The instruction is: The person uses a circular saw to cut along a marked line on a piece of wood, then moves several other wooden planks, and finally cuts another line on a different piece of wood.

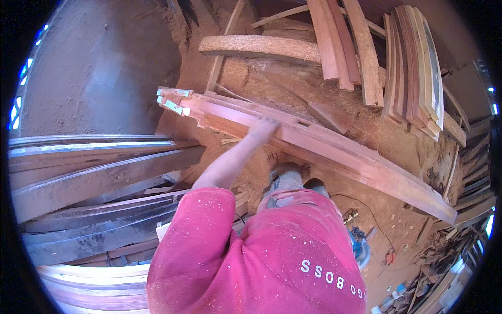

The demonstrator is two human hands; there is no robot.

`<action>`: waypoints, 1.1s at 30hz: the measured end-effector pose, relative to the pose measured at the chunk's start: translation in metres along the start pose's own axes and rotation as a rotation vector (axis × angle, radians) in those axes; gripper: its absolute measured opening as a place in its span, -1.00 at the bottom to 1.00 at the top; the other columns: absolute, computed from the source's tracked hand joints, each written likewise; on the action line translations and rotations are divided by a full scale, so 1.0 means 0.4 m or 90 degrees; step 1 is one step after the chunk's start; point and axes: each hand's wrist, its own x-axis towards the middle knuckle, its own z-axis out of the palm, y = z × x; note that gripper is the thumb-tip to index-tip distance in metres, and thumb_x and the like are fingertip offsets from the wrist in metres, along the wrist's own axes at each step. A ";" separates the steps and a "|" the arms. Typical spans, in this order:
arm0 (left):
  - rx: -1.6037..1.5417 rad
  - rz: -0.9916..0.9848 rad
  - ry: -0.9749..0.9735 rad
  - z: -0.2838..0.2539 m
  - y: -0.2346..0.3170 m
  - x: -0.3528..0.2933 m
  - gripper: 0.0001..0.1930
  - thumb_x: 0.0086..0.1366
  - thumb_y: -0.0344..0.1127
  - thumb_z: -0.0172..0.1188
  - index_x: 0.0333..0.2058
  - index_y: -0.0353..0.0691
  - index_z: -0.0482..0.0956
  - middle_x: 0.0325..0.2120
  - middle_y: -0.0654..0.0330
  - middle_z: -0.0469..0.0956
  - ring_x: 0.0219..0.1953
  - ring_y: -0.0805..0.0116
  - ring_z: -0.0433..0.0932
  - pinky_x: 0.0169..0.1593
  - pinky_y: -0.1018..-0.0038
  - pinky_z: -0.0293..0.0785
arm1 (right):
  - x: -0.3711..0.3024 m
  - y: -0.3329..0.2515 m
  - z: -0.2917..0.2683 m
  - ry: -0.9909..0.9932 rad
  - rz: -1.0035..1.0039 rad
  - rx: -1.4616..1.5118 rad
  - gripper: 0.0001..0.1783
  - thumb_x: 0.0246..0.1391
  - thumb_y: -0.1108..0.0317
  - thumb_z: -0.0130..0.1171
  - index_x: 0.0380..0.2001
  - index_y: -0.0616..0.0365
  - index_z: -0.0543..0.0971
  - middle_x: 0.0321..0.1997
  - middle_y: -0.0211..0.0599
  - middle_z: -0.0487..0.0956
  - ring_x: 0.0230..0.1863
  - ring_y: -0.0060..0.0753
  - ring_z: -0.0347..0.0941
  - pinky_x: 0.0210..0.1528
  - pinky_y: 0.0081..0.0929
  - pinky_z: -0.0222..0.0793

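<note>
Wooden beam [334, 149] could tip onto our legs [286, 181] if left hand [265, 129] slips; we cannot tell grip's closure.

I'm in a woodworking workshop: sawdust [246, 76] coats the floor [408, 251], sawn planks [413, 68] are stacked ahead, long boards [104, 175] are piled to my left, offcuts [434, 256] litter my right, and a slotted timber beam [340, 149] lies before me.
</note>
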 end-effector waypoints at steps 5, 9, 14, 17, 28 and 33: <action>0.008 -0.078 0.003 0.007 -0.293 -0.092 -0.65 0.34 -0.36 0.02 0.08 -0.05 0.52 -0.04 0.11 0.63 0.04 0.12 0.60 0.05 0.19 0.54 | -0.008 -0.089 -0.079 0.020 -0.019 0.102 -0.56 0.03 0.50 0.13 0.03 0.31 0.58 -0.16 -0.24 0.66 -0.26 -0.24 0.55 -0.17 -0.31 0.51; 0.019 -0.070 0.023 0.019 -0.420 -0.104 -0.65 0.33 -0.36 0.01 0.08 -0.06 0.51 -0.04 0.11 0.61 0.06 0.09 0.57 0.07 0.17 0.52 | -0.056 -0.185 -0.128 0.047 -0.162 0.126 -0.56 0.05 0.53 0.10 0.05 0.32 0.58 -0.17 -0.29 0.64 -0.30 -0.36 0.53 -0.25 -0.40 0.47; 0.005 -0.121 0.093 0.019 -0.319 -0.153 -0.46 0.25 -0.32 0.16 0.24 -0.08 0.41 0.16 0.09 0.49 0.29 0.04 0.37 0.30 0.05 0.32 | -0.190 -0.500 -0.113 -0.012 -0.251 0.130 -0.61 -0.03 0.58 0.12 -0.07 0.39 0.62 -0.22 -0.29 0.62 -0.45 -0.61 0.41 -0.50 -0.57 0.29; -0.116 -0.191 0.095 -0.071 -0.152 -0.161 -0.04 -0.04 -0.23 0.48 0.38 -0.09 0.24 0.36 0.04 0.28 0.43 -0.01 0.17 0.48 0.04 0.05 | -0.195 -0.608 -0.098 -0.095 -0.251 0.065 -0.57 -0.04 0.59 0.13 -0.03 0.41 0.62 -0.15 -0.26 0.67 -0.16 -0.47 0.56 -0.06 -0.45 0.47; -0.424 -0.064 0.082 -0.086 0.393 0.121 -0.37 0.20 -0.27 0.19 0.27 -0.24 0.37 0.02 -0.15 0.59 0.09 -0.13 0.54 0.23 0.09 0.42 | -0.008 -0.847 0.043 -0.407 -0.522 -0.091 -0.56 -0.17 0.47 0.31 -0.11 0.32 0.65 -0.25 -0.07 0.70 -0.18 -0.33 0.66 -0.05 -0.39 0.51; -0.647 -0.070 0.097 -0.145 0.450 0.102 -0.50 0.22 -0.28 0.15 0.15 -0.28 0.52 -0.21 -0.09 0.69 -0.16 -0.01 0.68 0.02 0.19 0.57 | 0.105 -0.850 0.098 -0.502 -0.644 -0.148 -0.50 -0.25 0.35 0.41 -0.13 0.27 0.65 -0.17 0.03 0.70 -0.13 0.02 0.67 -0.03 -0.25 0.56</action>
